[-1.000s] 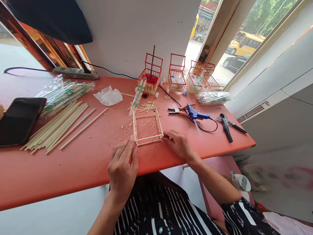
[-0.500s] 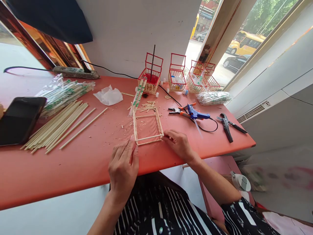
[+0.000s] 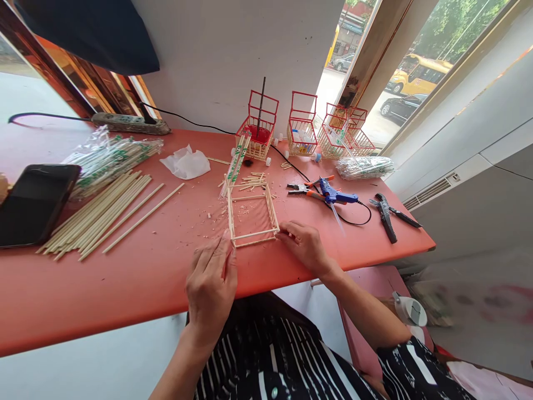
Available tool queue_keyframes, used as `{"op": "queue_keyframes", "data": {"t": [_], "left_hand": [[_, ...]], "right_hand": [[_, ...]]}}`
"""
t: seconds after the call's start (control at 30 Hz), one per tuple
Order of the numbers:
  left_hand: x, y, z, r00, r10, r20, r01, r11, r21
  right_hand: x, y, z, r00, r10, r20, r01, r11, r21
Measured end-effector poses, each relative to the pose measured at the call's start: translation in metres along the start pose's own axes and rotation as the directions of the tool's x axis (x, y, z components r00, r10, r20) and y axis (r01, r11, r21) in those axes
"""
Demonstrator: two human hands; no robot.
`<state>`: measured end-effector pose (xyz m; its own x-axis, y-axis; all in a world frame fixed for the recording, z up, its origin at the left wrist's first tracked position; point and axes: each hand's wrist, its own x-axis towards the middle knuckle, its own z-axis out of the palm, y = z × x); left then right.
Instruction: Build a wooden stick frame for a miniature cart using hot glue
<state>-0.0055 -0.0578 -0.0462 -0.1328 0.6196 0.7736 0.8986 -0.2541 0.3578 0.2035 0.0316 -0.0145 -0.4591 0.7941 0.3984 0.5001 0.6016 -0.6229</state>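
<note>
A small open frame of pale wooden sticks [image 3: 255,236] stands on the red table [image 3: 137,294] near its front edge. My left hand [image 3: 211,273] has its fingertips pressed on the frame's near left corner. At the near right corner, my right hand [image 3: 303,244] pinches the frame between thumb and fingers. Short cut stick pieces [image 3: 254,180] and crumbs lie behind and inside the frame. Long loose sticks [image 3: 100,214] are spread to the left.
Red-trimmed stick baskets [image 3: 302,133] line the wall. A blue glue gun [image 3: 333,193], orange-handled pliers [image 3: 297,189] and black pliers [image 3: 386,215] lie right. Left are a phone [image 3: 37,205], bagged sticks [image 3: 112,161], crumpled tissue [image 3: 186,163] and a power strip [image 3: 129,123].
</note>
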Motion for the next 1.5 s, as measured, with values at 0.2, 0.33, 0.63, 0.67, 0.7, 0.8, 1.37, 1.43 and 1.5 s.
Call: {"op": "queue_keyframes", "data": {"t": [0.2, 0.33, 0.63, 0.67, 0.7, 0.8, 1.37, 1.43, 1.5], "left_hand": [[-0.0004, -0.0003, 0.0003, 1.000, 0.003, -0.006, -0.003, 1.000, -0.007], [-0.0006, -0.0004, 0.0009, 1.000, 0.003, -0.003, -0.003, 1.000, -0.006], [0.0001, 0.0003, -0.0002, 1.000, 0.016, -0.007, -0.016, 1.000, 0.016], [0.0003, 0.0003, -0.0001, 1.000, 0.019, -0.009, -0.018, 1.000, 0.019], [0.0005, 0.0003, 0.0001, 1.000, 0.020, -0.011, -0.020, 1.000, 0.022], [0.0004, 0.0004, 0.0008, 1.000, 0.020, -0.008, -0.020, 1.000, 0.024], [0.0017, 0.0012, 0.0008, 0.999, 0.035, -0.017, -0.035, 0.999, 0.007], [0.0016, 0.0012, 0.0012, 0.999, 0.034, -0.021, -0.033, 0.999, 0.010], [0.0012, 0.0009, 0.0015, 0.999, 0.034, -0.024, -0.033, 0.999, 0.013]], "right_hand": [[-0.0001, 0.0012, 0.0004, 1.000, 0.009, 0.005, -0.009, 1.000, -0.012], [0.0002, 0.0005, -0.0002, 1.000, -0.003, 0.000, 0.003, 1.000, -0.007], [0.0004, 0.0010, 0.0001, 1.000, -0.018, -0.007, 0.018, 1.000, -0.002], [0.0003, 0.0010, 0.0002, 1.000, -0.014, -0.006, 0.014, 1.000, -0.002], [0.0002, 0.0010, 0.0003, 1.000, -0.012, -0.006, 0.012, 1.000, -0.002], [0.0001, 0.0015, 0.0009, 1.000, -0.009, -0.009, 0.009, 1.000, -0.006], [0.0005, 0.0010, 0.0005, 1.000, -0.003, -0.003, 0.003, 1.000, -0.012], [0.0006, 0.0006, 0.0002, 1.000, 0.000, 0.003, 0.000, 1.000, -0.014], [0.0007, 0.0004, 0.0000, 1.000, 0.002, 0.007, -0.002, 1.000, -0.018]]}}
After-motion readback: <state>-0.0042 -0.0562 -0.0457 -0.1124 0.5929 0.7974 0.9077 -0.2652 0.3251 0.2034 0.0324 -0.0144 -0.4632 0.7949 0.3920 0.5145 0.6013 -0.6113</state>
